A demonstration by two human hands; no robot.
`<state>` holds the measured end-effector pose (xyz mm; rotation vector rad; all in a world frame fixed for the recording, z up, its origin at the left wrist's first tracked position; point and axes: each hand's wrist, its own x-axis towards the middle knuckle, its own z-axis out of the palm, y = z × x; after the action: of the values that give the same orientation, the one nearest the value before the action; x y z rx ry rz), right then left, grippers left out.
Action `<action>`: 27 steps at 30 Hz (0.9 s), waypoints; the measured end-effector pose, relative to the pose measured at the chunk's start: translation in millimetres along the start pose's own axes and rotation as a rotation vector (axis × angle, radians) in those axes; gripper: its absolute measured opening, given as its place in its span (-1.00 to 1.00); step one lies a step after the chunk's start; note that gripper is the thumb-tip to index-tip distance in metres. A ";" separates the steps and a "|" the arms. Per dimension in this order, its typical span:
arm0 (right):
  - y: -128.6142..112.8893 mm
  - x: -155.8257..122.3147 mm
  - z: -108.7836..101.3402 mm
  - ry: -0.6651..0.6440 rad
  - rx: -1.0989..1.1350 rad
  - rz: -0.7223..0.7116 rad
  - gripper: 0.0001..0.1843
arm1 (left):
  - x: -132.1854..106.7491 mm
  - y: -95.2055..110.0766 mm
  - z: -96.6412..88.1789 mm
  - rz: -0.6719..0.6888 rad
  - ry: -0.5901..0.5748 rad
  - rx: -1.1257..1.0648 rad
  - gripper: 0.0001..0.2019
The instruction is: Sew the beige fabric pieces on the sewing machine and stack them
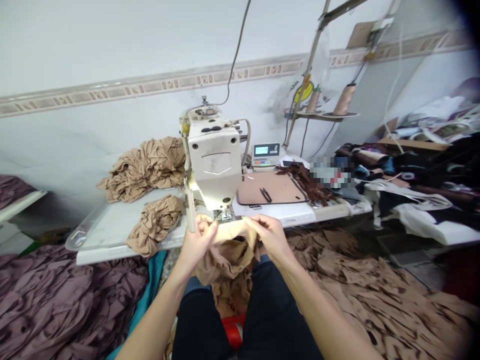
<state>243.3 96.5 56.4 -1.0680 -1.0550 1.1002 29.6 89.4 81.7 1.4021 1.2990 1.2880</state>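
Note:
Both my hands hold a tan fabric piece (228,250) at the table's front edge, just before the needle area of a white sewing machine (214,160). My left hand (198,240) is closed, pinching the cloth's left end. My right hand (268,235) is closed too, gripping its right end. The cloth is stretched between them and hangs down over my lap.
Tan fabric heaps lie on the table, one at the back left (146,167) and one nearer (155,222). A pink mat with snips (266,194) lies right of the machine. Purple cloth (56,300) lies left, tan pieces (375,290) cover the floor right. Thread cones (344,99) stand behind.

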 end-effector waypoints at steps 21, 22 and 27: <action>70.1 -50.6 -20.5 0.121 -0.097 -0.070 -0.51 | -38.5 -66.9 -40.8 -0.157 -0.119 0.009 -0.42; 71.4 -58.2 -16.0 0.091 -0.103 -0.079 -0.49 | -39.3 -68.7 -47.6 -0.177 -0.096 -0.013 -0.42; 70.7 -73.8 23.8 -0.203 -0.056 0.008 -0.37 | -28.4 -53.0 -62.4 -0.057 0.077 -0.016 -0.51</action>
<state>199.4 35.7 -17.0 -1.0209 -1.2492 1.2107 -38.9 64.1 34.9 1.3065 1.3677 1.3225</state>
